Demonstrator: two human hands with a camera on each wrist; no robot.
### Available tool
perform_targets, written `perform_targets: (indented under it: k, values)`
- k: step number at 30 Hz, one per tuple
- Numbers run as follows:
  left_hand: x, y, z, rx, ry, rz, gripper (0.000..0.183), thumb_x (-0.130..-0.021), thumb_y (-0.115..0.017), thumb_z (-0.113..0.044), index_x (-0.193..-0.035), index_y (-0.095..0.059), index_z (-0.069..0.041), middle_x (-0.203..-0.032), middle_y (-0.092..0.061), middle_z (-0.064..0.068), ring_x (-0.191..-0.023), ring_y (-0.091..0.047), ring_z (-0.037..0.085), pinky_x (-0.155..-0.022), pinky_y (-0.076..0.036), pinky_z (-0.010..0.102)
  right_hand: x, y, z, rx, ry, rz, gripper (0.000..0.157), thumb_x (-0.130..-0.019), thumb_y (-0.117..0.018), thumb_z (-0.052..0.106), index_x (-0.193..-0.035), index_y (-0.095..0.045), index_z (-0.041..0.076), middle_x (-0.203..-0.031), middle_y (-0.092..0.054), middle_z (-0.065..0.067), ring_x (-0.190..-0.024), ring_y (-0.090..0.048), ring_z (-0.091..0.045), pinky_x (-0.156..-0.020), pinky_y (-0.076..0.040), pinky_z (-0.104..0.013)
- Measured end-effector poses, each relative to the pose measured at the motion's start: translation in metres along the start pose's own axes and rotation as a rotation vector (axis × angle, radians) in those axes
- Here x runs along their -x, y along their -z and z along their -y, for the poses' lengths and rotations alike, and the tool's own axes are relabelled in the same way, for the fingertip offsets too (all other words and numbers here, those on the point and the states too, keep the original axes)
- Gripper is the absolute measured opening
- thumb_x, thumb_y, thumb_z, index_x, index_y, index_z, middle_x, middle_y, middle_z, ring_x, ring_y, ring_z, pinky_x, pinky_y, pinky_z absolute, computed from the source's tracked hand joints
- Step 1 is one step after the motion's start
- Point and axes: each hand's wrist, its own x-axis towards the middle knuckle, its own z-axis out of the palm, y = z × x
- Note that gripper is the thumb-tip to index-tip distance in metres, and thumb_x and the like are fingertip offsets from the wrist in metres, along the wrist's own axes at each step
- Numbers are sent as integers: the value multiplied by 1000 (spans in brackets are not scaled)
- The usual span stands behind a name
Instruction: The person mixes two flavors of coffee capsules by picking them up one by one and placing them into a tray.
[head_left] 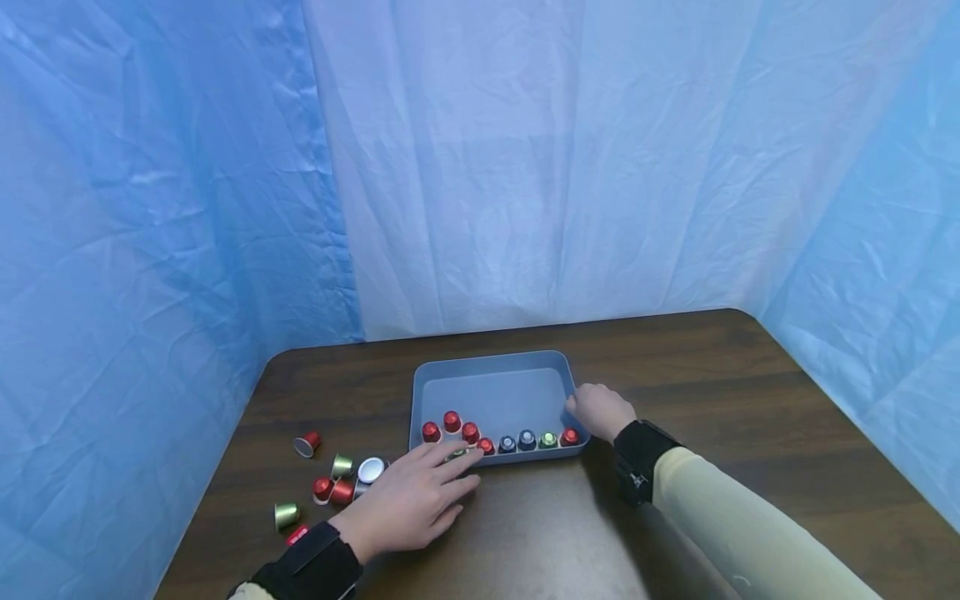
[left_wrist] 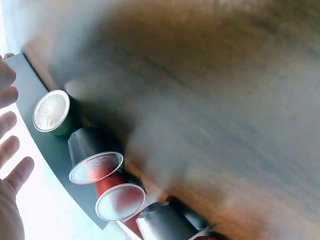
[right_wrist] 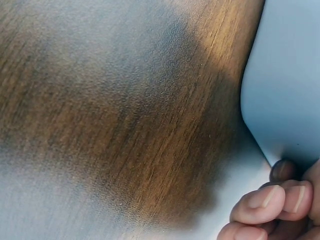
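My left hand (head_left: pixel 420 498) reaches over the table by the near left corner of a grey-blue tray (head_left: pixel 487 364), fingers spread and extended. Partly hidden under its fingertips is a green coffee capsule (head_left: pixel 456 455). At the tray's right rim, my right hand (head_left: pixel 600 410) grips the edge with curled fingers (right_wrist: pixel 257 204). Along the tray's near side stand several capsules: red ones such as a red capsule (head_left: pixel 431 432), a dark blue capsule (head_left: pixel 527 440) and a green-topped capsule (head_left: pixel 548 439).
Left of the tray, loose capsules lie scattered on the brown wooden table (head_left: pixel 720 375), among them a green capsule (head_left: pixel 286 515), a red capsule (head_left: pixel 308 442) and a capsule with its white lid up (head_left: pixel 371 470). Blue sheeting (head_left: pixel 480 167) hangs behind the table and at both sides.
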Motion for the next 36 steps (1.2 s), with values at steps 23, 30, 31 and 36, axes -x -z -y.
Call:
perform_targets:
  k: [23,30,31,36]
  values:
    - [14,-12,0,-12,-47,-2,47,-97,-72,-33,-141,-62,-21,-147,-59,-1,-128,-58,21,-102,-52,42,0,0,1,5,-7,1,30,-104,-54,27,-103,-69,1,-74,-57,-9,-68,-57,-23,-62,-45,-32]
    - [15,-12,0,32,-71,32,54,-92,-77,-25,-143,-61,-20,-148,-57,-1,-132,-56,21,-98,-54,36,1,0,1,-6,-11,11,30,-104,-54,27,-104,-69,1,-76,-59,-8,-69,-58,-22,-63,-47,-32]
    - [14,-11,0,38,-73,38,55,-91,-78,-23,-143,-60,-20,-148,-57,-1,-132,-56,21,-98,-54,35,2,1,1,-5,-10,9,30,-104,-54,27,-104,-69,1,-76,-59,-8,-69,-58,-22,-63,-47,-32]
    - [13,-10,1,57,-74,59,56,-90,-79,-20,-143,-61,-20,-147,-58,-1,-133,-55,21,-99,-54,34,3,1,0,-6,-3,5,30,-104,-55,27,-105,-69,1,-77,-59,-8,-69,-58,-22,-63,-47,-32]
